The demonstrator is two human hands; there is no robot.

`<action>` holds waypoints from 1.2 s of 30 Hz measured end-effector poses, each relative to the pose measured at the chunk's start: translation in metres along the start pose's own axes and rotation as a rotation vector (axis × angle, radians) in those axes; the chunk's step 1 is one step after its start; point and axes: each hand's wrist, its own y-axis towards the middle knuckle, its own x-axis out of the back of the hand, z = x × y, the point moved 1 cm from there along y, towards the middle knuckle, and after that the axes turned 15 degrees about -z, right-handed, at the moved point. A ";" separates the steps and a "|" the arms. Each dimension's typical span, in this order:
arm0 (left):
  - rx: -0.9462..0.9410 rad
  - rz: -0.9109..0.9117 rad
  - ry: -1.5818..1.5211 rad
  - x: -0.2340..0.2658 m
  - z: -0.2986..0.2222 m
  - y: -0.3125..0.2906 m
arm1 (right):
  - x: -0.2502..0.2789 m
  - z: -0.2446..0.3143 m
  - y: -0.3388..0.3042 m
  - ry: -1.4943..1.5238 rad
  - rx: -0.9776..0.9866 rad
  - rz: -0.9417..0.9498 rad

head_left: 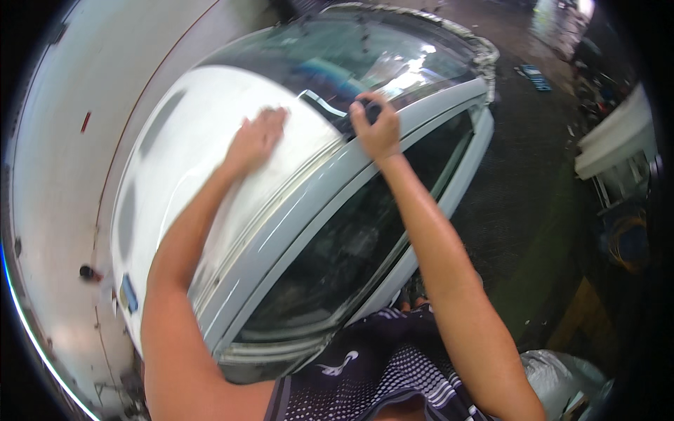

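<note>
My left hand lies flat, fingers stretched out and slightly blurred, on the white roof of a car, close to its windscreen end. At the corner where roof, windscreen and side frame meet, my right hand is closed around a small dark round object. Its kind cannot be made out, as fingers and thumb cover part of it. Between the two hands, a dark strip with a bright, shiny edge runs along the roof's front edge.
The car's side window and glossy pale side frame are right in front of my body. A blue item sits at the roof's far left end. Blue tool-like pieces lie on the dark floor; a white panel stands at right.
</note>
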 end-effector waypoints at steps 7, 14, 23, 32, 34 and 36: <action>-0.117 0.029 -0.076 -0.011 -0.037 0.011 | 0.000 -0.013 0.004 -0.050 0.054 0.005; -0.156 -0.019 -0.082 -0.030 -0.039 0.023 | -0.008 -0.010 0.005 -0.035 0.056 -0.002; 0.102 0.042 0.015 -0.033 0.138 0.090 | -0.001 0.008 0.001 -0.036 0.046 0.051; 0.547 0.076 0.311 -0.056 0.212 0.136 | -0.004 0.011 -0.001 0.023 0.051 0.058; 0.386 -0.033 0.183 -0.068 0.159 0.116 | -0.003 0.009 0.001 0.007 0.030 0.052; 0.175 -0.090 0.004 -0.060 0.058 0.086 | 0.003 0.000 0.005 -0.010 0.055 0.019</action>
